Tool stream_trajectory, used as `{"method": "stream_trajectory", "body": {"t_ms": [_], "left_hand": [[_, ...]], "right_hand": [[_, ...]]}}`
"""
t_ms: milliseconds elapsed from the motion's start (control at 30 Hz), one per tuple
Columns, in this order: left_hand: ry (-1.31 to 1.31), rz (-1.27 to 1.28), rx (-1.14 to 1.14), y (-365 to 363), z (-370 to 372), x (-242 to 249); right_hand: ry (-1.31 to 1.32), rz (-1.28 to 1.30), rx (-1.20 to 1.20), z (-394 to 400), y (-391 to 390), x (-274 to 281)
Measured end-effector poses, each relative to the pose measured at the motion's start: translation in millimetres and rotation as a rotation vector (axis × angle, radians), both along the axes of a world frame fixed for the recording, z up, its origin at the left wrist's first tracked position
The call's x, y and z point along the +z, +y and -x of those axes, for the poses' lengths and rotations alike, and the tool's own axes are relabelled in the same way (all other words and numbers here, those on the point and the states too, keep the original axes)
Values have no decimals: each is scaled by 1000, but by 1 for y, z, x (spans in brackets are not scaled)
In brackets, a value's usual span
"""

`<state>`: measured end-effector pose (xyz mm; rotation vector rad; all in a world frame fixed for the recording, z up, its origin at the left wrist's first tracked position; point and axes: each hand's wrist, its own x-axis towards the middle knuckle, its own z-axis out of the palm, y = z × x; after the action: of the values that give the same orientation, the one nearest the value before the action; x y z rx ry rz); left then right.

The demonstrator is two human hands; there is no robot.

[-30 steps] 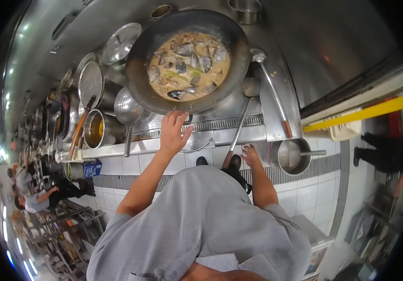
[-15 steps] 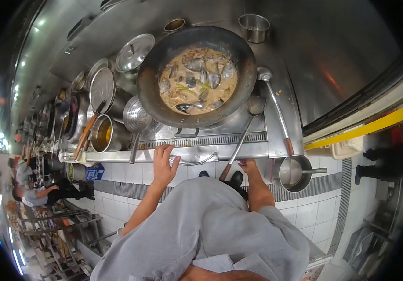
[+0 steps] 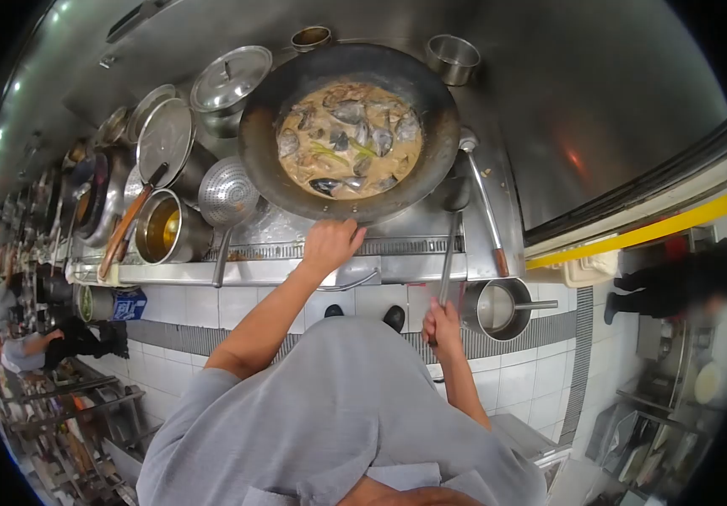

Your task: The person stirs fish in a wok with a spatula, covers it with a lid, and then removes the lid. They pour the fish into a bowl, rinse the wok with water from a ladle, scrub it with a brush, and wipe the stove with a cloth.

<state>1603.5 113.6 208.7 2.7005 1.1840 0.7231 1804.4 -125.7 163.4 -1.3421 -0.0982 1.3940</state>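
The wok [image 3: 260,152] is round, dark metal. At its six o'clock the left hand [image 3: 332,246] curls, grip unclear; the right hand [image 3: 443,327] clasps a ladle [image 3: 449,253].

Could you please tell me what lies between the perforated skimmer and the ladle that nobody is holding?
The head view shows the wok, the left hand at its near rim and, held in the right hand, another ladle.

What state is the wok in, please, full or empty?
Partly full: the wok holds a pale brown stew in its bottom, and its dark sides show bare all round above that.
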Motion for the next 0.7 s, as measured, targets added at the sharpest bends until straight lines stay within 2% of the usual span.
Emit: {"method": "stream_trajectory", "body": {"t_ms": [100,167,233,300,367,433,500,567,633,700], "left_hand": [[-38,-26,-1,7,2,-20],[-93,-85,-44,13,2,-48],[-134,-70,-24,13,0,-67],[-146,-52,-1,10,5,-61],[-125,-25,33,8,20,-34],[-119,-72,-12,20,22,-32],[-124,-81,-16,16,27,-39],[-164,-81,-3,16,16,-44],[-149,-98,-14,13,29,-9],[-130,-94,-17,4,41,-4]], "right_hand": [[-242,-25,22,1,-36,30],[-505,-77,188,-28,-33,41],[-656,61,358,-65,-13,68],[-1292,76,413,-110,8,76],[-1416,75,449,-135,34,134],[-1492,-76,531,-161,62,171],[-1350,46,649,-160,100,216],[-1375,245,779,-132,135,277],[-1425,301,887,-133,165,307],[-1455,385,957,-139,199,329]]}}
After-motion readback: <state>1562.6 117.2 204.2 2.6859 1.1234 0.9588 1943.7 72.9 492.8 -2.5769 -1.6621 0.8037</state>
